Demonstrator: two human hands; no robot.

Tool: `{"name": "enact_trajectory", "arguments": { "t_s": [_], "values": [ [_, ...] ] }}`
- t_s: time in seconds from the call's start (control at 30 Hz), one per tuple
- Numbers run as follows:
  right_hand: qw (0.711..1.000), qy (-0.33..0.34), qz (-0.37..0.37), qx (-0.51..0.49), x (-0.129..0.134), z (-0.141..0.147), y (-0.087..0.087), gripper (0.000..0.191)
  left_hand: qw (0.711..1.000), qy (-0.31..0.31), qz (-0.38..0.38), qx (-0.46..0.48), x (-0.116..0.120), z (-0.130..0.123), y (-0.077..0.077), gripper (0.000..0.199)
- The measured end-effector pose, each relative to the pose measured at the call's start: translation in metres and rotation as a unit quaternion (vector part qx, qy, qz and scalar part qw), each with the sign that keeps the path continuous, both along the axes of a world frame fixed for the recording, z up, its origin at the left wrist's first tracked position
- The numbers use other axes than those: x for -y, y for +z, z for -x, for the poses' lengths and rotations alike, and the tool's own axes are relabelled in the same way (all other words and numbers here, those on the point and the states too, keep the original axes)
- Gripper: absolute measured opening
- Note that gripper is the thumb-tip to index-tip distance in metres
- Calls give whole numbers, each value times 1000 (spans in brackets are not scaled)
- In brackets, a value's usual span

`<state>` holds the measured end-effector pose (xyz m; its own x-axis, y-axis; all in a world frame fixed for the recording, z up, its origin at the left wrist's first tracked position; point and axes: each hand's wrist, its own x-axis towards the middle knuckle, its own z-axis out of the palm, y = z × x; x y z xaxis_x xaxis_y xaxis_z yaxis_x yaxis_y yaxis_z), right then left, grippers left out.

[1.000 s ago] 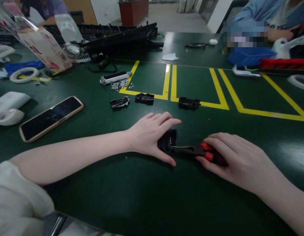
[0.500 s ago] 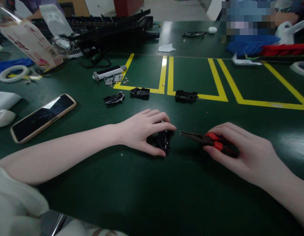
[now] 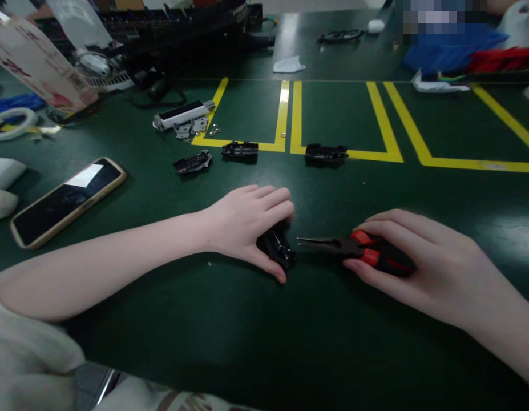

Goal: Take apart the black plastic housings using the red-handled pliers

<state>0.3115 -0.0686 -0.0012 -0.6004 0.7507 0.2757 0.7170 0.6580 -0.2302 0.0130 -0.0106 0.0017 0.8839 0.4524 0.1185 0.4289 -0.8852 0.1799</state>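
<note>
My left hand [image 3: 251,228] is wrapped over a black plastic part [image 3: 279,246] on the green table [image 3: 230,342], fingers curled round its far side and thumb at its near side. Red-and-black long-nose pliers [image 3: 369,250] are held in my right hand [image 3: 431,262]. Their jaws point left, slightly parted, with the tips just right of the black part and a small gap between. Three similar black parts lie farther back: one at the left [image 3: 193,162], one beside it [image 3: 239,151] and one to the right [image 3: 326,153].
A phone [image 3: 69,202] lies at the left. White-and-black pieces [image 3: 185,116] and small metal bits rest near the yellow tape [image 3: 238,144]. Behind are a carton [image 3: 41,63], black equipment [image 3: 196,40], a tape roll [image 3: 11,123] and a blue item [image 3: 452,54].
The pliers have moved left, closer to the black part, and their jaws look wider apart. My left fingers have curled in more, and the part is turned slightly. The view has tilted down.
</note>
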Motion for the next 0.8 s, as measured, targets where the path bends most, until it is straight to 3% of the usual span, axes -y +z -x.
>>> {"name": "enact_trajectory", "arguments": {
  "t_s": [0.17,0.33,0.5,0.8],
  "values": [
    [999,21,-30,11,5,3,3,29,999,-37,10,-28,3,8,3,87],
    [997,39,-59,16,8,1,4,30,992,-109,52,-25,-4,15,1,68],
    [998,40,-52,9,9,1,5,30,995,-74,62,-21,-1,12,0,49],
    [999,25,-36,-11,9,9,-2,27,998,-53,32,10,7,4,-2,51]
  ]
}}
